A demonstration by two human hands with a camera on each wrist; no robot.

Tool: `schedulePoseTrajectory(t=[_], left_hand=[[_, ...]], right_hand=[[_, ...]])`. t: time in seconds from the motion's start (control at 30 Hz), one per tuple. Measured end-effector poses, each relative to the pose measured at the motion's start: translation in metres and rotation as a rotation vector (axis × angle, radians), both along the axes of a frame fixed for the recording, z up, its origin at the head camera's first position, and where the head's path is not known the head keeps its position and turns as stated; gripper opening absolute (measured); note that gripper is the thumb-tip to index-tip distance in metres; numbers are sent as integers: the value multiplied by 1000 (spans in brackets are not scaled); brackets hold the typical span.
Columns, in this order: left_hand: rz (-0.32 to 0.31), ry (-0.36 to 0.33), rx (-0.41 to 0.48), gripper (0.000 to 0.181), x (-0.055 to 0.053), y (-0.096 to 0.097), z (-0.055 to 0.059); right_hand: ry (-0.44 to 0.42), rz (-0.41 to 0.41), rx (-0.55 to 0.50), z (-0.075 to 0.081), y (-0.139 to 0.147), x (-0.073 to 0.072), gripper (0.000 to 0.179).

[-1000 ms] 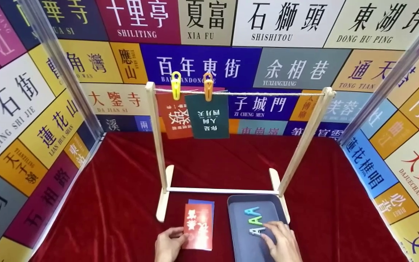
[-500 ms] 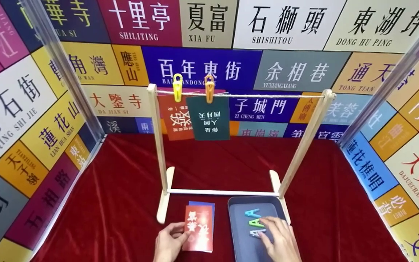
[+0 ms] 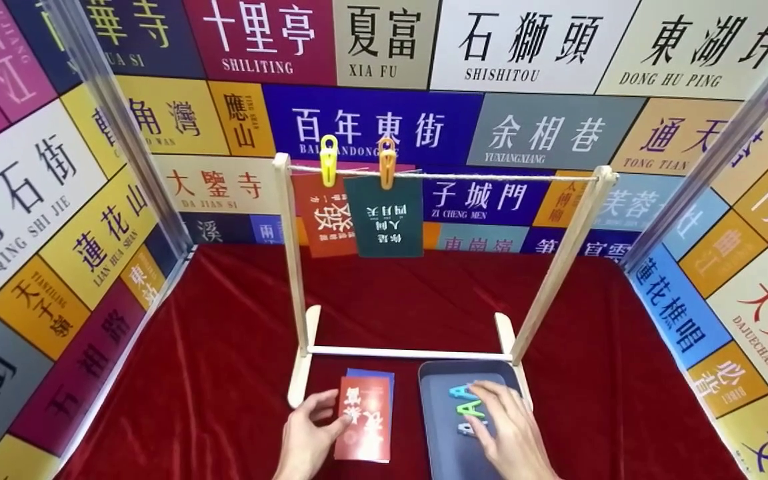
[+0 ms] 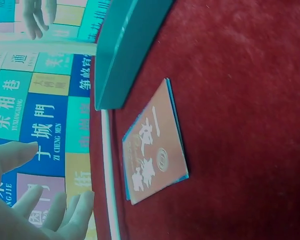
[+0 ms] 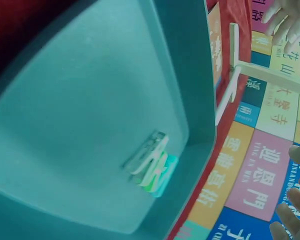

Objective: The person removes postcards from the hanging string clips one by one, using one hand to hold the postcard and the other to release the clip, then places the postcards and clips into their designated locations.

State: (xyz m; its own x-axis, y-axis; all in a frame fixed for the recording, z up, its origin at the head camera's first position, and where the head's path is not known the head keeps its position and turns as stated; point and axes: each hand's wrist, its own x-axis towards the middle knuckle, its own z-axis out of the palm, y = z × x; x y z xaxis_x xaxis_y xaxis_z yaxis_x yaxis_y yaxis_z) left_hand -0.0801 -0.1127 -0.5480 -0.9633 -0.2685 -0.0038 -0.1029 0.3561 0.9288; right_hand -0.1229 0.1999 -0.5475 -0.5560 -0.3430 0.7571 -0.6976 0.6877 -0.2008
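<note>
A red card with white characters lies on a blue card on the dark red cloth. My left hand is at the stack's left edge, its thumb over the red card in the head view; in the left wrist view its fingers are spread and hold nothing. Over the grey tray hovers my right hand, fingers relaxed, holding nothing. Its fingertips overlap the blue clothespin in the head view. Beside that pin lie a green clothespin and a pale clothespin, partly covered by the thumb.
Behind the tray and cards stands a wooden frame with a string across its top. A yellow clothespin and an orange one clip a red card and a dark green card to it. Printed panels surround the cloth.
My right hand has moved forward over the tray, its fingertips going from the pale and green clothespins to the blue one. My left fingers have shifted slightly; the cards stay in place.
</note>
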Motion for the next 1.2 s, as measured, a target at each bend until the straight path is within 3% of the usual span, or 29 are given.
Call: schedulePoseTrajectory(t=[0.3, 0.53, 0.9, 1.2], left_hand=[[-12, 18, 137, 50, -1, 1, 23], [-19, 35, 211, 53, -3, 0, 34], [-104, 112, 319, 57, -17, 3, 58], [-107, 173, 338, 54, -31, -6, 74]], right_hand=[[31, 37, -4, 22, -6, -1, 43], [0, 68, -39, 38, -9, -3, 45], [120, 146, 14, 66, -11, -24, 43], [210, 176, 52, 88, -20, -39, 43]])
